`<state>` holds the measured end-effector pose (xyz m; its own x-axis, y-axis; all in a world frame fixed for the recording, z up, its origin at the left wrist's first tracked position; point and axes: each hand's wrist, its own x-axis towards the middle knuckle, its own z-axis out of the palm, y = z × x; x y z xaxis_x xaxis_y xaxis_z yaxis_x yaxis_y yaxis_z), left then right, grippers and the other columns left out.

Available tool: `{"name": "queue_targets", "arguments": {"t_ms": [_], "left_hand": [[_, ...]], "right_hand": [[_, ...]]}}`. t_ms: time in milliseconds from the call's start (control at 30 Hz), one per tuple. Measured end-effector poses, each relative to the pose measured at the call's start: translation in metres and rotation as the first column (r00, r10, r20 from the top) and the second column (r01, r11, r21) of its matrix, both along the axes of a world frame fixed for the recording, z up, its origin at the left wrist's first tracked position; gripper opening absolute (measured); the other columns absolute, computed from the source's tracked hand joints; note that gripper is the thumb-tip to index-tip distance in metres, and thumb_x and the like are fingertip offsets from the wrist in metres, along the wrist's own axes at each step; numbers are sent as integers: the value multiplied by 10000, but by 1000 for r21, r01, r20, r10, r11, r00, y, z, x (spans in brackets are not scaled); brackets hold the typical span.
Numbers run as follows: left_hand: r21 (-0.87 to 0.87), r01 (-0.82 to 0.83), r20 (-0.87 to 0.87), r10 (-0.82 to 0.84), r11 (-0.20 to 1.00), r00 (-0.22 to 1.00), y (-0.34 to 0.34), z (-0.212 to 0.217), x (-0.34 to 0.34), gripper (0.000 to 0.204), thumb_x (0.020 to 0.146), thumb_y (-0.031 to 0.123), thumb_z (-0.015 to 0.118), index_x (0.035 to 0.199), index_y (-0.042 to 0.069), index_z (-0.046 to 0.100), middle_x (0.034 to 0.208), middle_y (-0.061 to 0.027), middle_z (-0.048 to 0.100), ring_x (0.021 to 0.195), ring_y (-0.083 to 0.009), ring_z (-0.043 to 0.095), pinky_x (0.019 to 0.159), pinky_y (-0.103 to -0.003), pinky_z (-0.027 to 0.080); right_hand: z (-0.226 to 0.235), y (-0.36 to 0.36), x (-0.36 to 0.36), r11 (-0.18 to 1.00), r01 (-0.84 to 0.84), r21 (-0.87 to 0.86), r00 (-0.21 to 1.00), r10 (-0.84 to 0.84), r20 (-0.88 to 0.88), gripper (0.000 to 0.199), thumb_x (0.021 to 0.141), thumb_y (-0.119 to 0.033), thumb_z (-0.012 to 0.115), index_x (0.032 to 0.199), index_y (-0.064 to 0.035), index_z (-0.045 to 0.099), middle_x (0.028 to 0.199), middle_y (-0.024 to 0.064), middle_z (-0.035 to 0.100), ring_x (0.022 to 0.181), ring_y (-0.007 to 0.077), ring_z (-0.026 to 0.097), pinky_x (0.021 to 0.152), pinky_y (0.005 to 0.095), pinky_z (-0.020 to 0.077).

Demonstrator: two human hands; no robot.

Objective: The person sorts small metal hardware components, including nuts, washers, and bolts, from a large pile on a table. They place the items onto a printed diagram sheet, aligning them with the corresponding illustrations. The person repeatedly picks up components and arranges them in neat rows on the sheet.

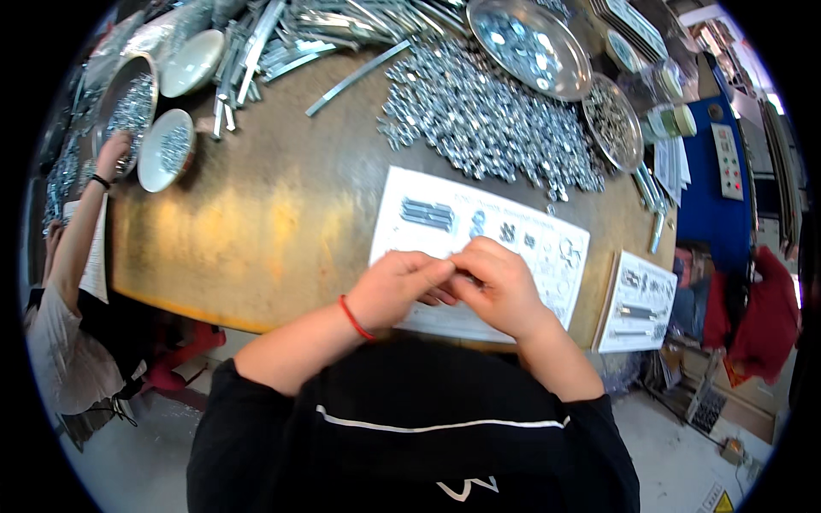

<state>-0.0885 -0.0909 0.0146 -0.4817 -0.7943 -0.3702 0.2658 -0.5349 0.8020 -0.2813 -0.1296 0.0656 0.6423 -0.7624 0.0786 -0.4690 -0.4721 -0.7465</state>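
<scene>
My left hand (395, 289), with a red cord at the wrist, meets my right hand (500, 286) above a white printed sheet (534, 265) with pictures of metal parts. Both hands are closed, thumbs and fingertips pressed together. Whatever small thing they pinch is hidden between the fingers. Just beyond the sheet spreads a large heap of shiny small metal parts (479, 107), apparently nuts. Several long metal bars (355, 77) lie farther back, one of them apart from the pile.
A round metal tray of flat discs (530, 47) and a dish of small parts (611, 120) stand back right. A printed stack (637, 303) lies at the right edge. At left, another person's hand (113, 154) reaches into a metal bowl (147, 73) near a white bowl (184, 141).
</scene>
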Motion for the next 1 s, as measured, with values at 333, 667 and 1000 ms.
{"name": "queue_targets", "arguments": {"t_ms": [333,667,1000], "left_hand": [[-790,-13,612,789,613,53,-144,-18,94,390,841,317,731,1130,61,676,1091,-151,663,1047,-321,623,904,-422,509],[-510,-149,608,478,847,634,-134,-16,100,287,996,297,533,925,37,633,752,-20,578,717,-132,541,658,-280,442],[-659,44,494,388,751,778,38,-15,5,222,811,76,774,958,39,611,765,-28,562,680,-131,542,625,-281,465]], "right_hand": [[63,-203,-63,661,662,-354,747,-622,234,321,865,-191,729,1138,-30,675,833,39,668,701,113,574,651,269,471],[8,-79,-52,863,483,148,838,-505,206,210,875,-160,709,1026,-14,713,860,31,690,723,97,587,669,254,490],[-11,33,-19,855,251,455,897,-382,223,186,959,-93,572,1135,-36,598,953,40,628,919,137,594,766,301,495]]}}
